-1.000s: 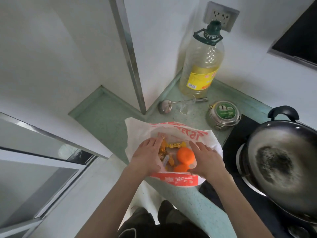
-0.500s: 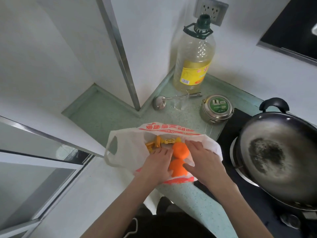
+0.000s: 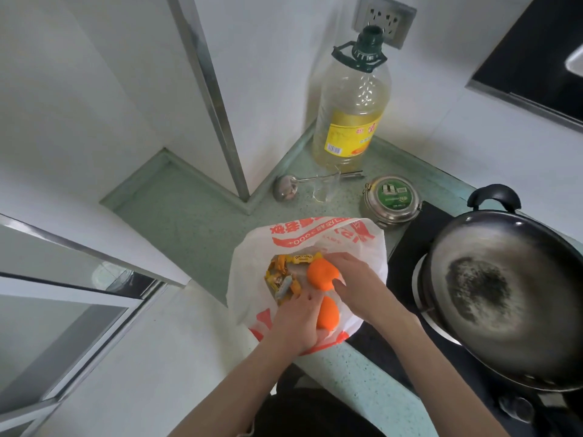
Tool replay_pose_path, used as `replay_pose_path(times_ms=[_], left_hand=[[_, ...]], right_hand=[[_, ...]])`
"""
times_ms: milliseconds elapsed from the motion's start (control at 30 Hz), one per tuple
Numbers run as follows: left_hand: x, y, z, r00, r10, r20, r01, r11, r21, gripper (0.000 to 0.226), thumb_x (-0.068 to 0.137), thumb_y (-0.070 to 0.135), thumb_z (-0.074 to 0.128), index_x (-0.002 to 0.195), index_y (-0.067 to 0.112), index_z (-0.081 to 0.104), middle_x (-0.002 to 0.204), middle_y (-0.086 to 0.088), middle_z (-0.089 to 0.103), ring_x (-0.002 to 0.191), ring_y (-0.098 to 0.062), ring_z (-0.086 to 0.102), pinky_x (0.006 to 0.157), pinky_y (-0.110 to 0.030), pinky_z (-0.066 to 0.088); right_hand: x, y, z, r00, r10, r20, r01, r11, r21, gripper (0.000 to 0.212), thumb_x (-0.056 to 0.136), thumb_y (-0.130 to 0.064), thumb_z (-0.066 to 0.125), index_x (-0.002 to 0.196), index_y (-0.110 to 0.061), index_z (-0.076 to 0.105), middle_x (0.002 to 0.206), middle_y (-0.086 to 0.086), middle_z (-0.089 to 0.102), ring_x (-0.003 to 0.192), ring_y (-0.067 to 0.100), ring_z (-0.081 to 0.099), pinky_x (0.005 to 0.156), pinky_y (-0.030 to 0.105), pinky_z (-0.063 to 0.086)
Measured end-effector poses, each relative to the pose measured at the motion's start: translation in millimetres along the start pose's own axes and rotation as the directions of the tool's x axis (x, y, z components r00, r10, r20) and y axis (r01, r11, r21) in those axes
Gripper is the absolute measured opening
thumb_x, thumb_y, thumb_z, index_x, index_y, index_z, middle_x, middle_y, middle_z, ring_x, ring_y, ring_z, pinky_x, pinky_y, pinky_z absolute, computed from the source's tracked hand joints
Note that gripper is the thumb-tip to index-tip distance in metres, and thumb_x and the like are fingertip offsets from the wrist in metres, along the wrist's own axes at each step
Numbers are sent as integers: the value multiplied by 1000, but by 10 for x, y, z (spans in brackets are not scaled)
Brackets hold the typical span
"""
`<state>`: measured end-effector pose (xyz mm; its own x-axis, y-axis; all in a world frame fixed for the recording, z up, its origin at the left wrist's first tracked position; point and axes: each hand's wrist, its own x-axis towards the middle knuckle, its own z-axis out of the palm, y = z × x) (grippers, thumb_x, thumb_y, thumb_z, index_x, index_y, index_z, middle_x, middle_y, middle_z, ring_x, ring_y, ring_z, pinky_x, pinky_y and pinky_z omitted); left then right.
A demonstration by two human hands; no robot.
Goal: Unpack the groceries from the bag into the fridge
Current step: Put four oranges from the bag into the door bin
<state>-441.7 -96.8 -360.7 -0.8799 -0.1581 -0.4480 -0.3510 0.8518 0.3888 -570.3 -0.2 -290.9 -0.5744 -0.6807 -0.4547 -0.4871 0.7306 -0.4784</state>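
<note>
A white plastic bag (image 3: 252,257) with red print lies open on the green counter. Inside it are two oranges and several yellow-wrapped sweets (image 3: 280,279). My right hand (image 3: 356,285) is closed around the upper orange (image 3: 321,274), fingers over its top and thumb at its lower side. My left hand (image 3: 299,320) is in the bag's mouth beside the lower orange (image 3: 328,315), fingers touching the sweets; what it grips is not clear.
A large oil bottle (image 3: 350,108), a ladle (image 3: 285,187), a small clear glass (image 3: 326,187) and a round steel tin (image 3: 392,197) stand behind the bag. A dark wok (image 3: 504,294) sits on the stove at right. A white appliance top (image 3: 94,294) lies at lower left.
My right hand has closed on the upper orange. The bag's far side has risen, and my left hand has shifted down beside the lower orange.
</note>
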Motion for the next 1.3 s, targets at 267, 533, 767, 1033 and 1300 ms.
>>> replay_pose_path(times_ms=[267,533,767,1033,1300], left_hand=[[-91,-74,-156,985,-163,-59,150,973,-173,95,79,64,70,153,29,23,150,-10,39,127,-30,55,106,-41,50],[-340,-184,-421,944,-302,-133,237,902,-362,73,76,57,71,137,33,38,137,1,38,121,-27,56,101,-43,49],[-484,-143,-592,907,-387,-164,274,841,-468,79,75,63,71,140,35,35,126,7,46,114,-22,57,94,-39,48],[-695,-94,-704,874,-432,-222,210,749,-629,80,73,64,76,138,37,39,129,11,50,114,-16,56,99,-43,53],[-1075,52,-812,827,-422,-371,161,810,-564,70,78,59,75,134,34,40,125,14,48,102,-13,56,84,-30,47]], right_hand=[[427,-22,249,997,3,76,26,928,-372,57,96,-16,64,149,-23,42,148,6,46,127,31,52,97,43,54],[568,68,475,987,84,135,-16,897,-442,63,90,-24,72,145,-27,41,146,8,41,124,35,55,92,45,54],[524,148,585,992,86,92,-47,932,-359,66,91,-31,69,147,-29,33,150,7,36,128,37,51,90,49,57],[233,29,500,994,52,-92,-60,995,-84,79,84,-52,72,148,-28,32,147,2,42,123,33,55,92,47,53],[-352,-142,357,956,-6,-293,48,990,136,86,84,-42,79,153,-26,30,151,2,35,122,28,59,94,43,56]])
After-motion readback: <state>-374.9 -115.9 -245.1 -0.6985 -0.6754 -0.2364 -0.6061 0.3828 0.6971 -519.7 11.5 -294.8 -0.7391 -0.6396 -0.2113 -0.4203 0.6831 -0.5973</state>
